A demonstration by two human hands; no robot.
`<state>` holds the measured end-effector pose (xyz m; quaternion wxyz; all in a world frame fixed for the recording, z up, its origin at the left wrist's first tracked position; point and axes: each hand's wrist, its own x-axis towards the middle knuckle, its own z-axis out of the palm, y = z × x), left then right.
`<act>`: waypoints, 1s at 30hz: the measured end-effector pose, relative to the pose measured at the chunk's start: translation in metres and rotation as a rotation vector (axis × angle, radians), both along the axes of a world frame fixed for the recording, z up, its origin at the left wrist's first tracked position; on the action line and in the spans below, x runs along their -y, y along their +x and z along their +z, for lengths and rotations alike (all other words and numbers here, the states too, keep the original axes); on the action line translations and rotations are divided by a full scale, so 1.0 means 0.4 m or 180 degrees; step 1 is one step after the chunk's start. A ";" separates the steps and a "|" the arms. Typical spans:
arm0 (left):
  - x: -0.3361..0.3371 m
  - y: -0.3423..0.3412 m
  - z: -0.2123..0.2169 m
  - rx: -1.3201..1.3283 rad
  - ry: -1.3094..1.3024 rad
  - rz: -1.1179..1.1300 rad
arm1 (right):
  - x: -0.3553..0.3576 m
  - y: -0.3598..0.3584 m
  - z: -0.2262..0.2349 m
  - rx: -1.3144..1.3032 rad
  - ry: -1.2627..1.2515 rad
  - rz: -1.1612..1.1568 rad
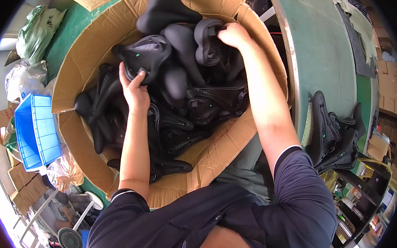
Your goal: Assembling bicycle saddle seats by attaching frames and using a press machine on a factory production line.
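Observation:
A large cardboard box (71, 88) in front of me holds a heap of black bicycle saddles (176, 86). My left hand (135, 93) grips the near edge of one saddle (151, 52), thumb and fingers around its rim. Its hollow underside faces up and shows a small green dot. At the box's far right, my right hand (235, 34) is closed on the edge of another saddle (204, 44), turned on its side; some of its fingers are hidden behind that saddle. A further saddle (166, 12) lies at the far side of the heap.
To the right runs a green-topped table (318, 39), with several more saddles (333, 136) on its near part. A blue plastic crate (37, 131) stands left of the box, beside plastic bags (38, 33). A small fan (70, 241) is at the lower left.

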<state>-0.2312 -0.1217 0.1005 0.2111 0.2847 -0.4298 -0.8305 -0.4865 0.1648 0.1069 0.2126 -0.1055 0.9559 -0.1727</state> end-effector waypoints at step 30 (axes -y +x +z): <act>-0.015 0.111 -0.198 0.0184 0.1465 -0.0484 | 0.115 0.389 -0.010 0.3809 -0.3651 -0.0616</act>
